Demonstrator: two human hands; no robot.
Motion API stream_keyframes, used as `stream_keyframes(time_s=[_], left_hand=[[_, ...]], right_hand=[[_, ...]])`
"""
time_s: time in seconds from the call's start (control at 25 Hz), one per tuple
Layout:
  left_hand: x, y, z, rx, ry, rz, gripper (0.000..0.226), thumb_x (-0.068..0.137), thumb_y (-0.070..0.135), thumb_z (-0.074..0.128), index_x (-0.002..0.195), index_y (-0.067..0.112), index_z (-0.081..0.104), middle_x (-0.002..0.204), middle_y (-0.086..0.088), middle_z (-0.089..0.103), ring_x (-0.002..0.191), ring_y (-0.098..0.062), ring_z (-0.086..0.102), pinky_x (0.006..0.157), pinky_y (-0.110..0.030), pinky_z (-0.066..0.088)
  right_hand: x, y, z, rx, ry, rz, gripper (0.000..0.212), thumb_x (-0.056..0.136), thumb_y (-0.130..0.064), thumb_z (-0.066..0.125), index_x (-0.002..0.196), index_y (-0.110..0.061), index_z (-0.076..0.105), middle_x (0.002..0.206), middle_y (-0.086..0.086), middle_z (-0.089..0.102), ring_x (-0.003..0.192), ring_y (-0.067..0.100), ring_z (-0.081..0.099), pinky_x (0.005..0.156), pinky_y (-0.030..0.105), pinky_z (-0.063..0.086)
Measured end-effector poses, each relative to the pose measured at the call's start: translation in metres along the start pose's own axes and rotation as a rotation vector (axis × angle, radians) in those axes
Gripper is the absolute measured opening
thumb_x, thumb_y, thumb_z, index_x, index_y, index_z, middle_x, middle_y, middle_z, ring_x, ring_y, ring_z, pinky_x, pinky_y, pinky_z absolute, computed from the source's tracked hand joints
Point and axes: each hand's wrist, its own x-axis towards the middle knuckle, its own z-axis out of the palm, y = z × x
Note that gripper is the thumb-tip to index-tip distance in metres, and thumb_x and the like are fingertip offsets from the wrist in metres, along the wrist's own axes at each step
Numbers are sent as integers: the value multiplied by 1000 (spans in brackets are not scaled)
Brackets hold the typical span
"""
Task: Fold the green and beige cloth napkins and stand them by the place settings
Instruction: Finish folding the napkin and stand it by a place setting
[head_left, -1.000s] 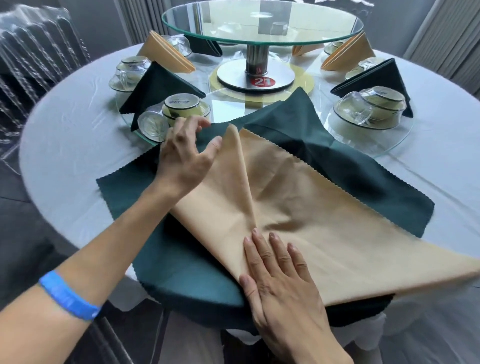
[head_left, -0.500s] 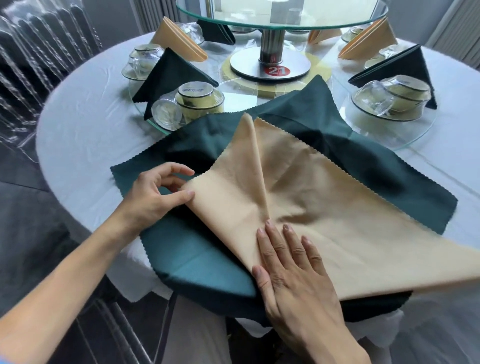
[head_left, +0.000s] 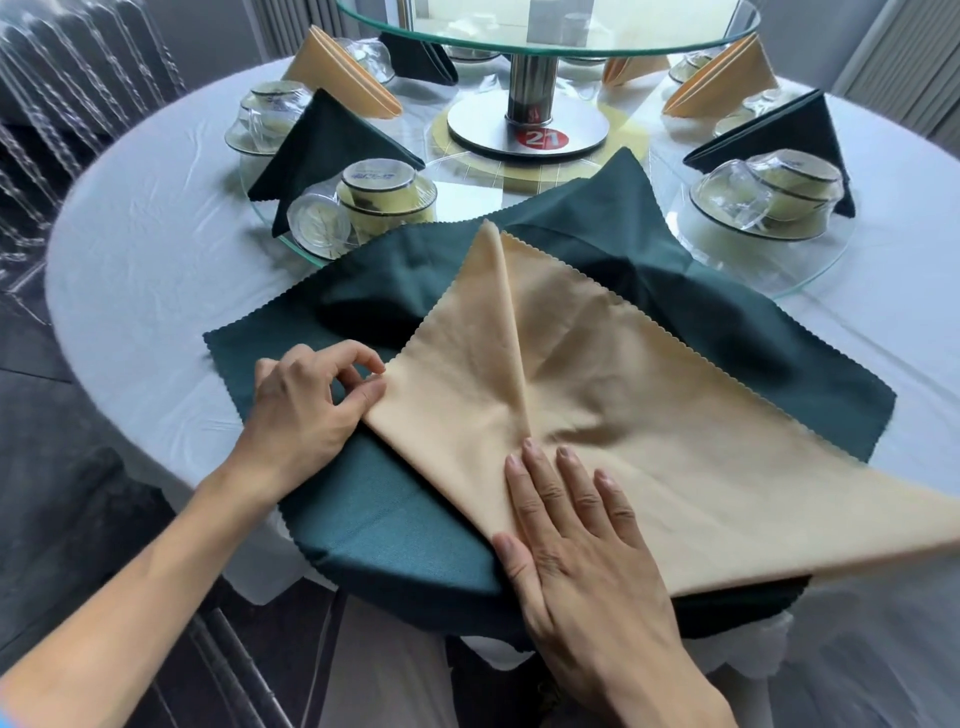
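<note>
A beige napkin (head_left: 597, 415) lies in the middle of the frame, on top of a spread-out green napkin (head_left: 395, 525). The beige one is partly folded, with its left flap turned over so a crease runs from a point at the top down toward the bottom. The left hand (head_left: 306, 410) is at the left corner of that flap and pinches the edge of the beige cloth with curled thumb and fingers. The right hand (head_left: 576, 540) lies flat near the bottom of the crease, fingers straight and a little spread, pressing the beige cloth down. Both napkins rest on a round table with a white tablecloth (head_left: 140, 260), and the near edges hang a bit over the table's front rim. Farther back, in the upper left, a folded green napkin (head_left: 317, 150) and a folded beige napkin (head_left: 337, 73) stand beside upside-down bowls and glasses. In the upper right, another folded green napkin (head_left: 784, 135) and another folded beige napkin (head_left: 727, 73) stand next to more dishes. A glass turntable (head_left: 545, 26) on a metal post sits at the top middle.
</note>
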Motion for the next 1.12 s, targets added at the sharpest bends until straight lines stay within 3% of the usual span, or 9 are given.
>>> stream_keyframes(time_s=[0.4,0.56,0.64,0.72,0.8,0.88,0.96,1.04,1.12], left_hand=[[-2,5,5,267,-20,2,20,85,42,56,89,32,72,74,8,61,83,-25,53,79,-38,29],[-33,42,3,363,109,152,22,89,24,60,104,15,73,109,-7,67,101,-33,58,88,-45,37],[-73,69,22,254,-65,316,42,97,33,45,124,8,66,131,-12,63,121,-32,58,103,-44,34],[-96,77,37,264,-294,277,63,104,48,23,143,7,50,149,-10,47,140,-28,41,111,-41,23],[-88,63,39,339,-349,158,77,100,61,5,154,12,28,162,-6,22,150,-23,17,116,-39,11],[-67,41,33,381,-372,28,85,86,69,-11,157,22,-5,163,4,-15,149,-12,-16,121,-34,-8],[-46,23,25,443,-434,-49,88,74,67,-19,153,27,-20,159,10,-28,144,-5,-29,120,-34,-16],[-36,19,16,466,-453,-91,88,76,64,-18,155,25,-16,162,7,-23,147,-8,-25,119,-39,-16],[-40,32,15,531,-341,-16,80,90,52,1,158,10,11,166,-7,4,153,-20,-1,120,-45,-9]], right_hand=[[-2,3,-1,-14,-40,-59,61,101,-55,10,149,-28,38,156,-3,35,143,28,34,111,47,21],[-3,2,1,-7,-12,-55,63,101,-54,11,148,-25,41,156,-1,36,142,28,35,110,48,23],[-3,1,2,4,20,-64,60,102,-51,14,148,-23,40,156,0,36,142,29,36,110,48,23],[-3,1,3,3,56,-78,57,99,-45,25,148,-20,40,156,2,35,142,29,35,111,47,23],[-4,2,4,-13,45,-87,63,95,-49,32,149,-16,40,157,5,33,143,29,32,111,47,22],[-4,4,3,-30,35,-100,68,94,-54,31,149,-14,39,157,7,32,144,29,30,112,48,21],[-4,4,3,-35,30,-106,70,95,-56,30,149,-13,38,158,7,31,145,30,29,112,48,20],[-5,4,3,-29,33,-101,69,95,-56,29,150,-14,37,158,6,31,145,29,29,112,48,20],[-5,4,4,-22,47,-95,69,96,-56,28,150,-15,37,157,6,31,144,29,30,111,48,21]])
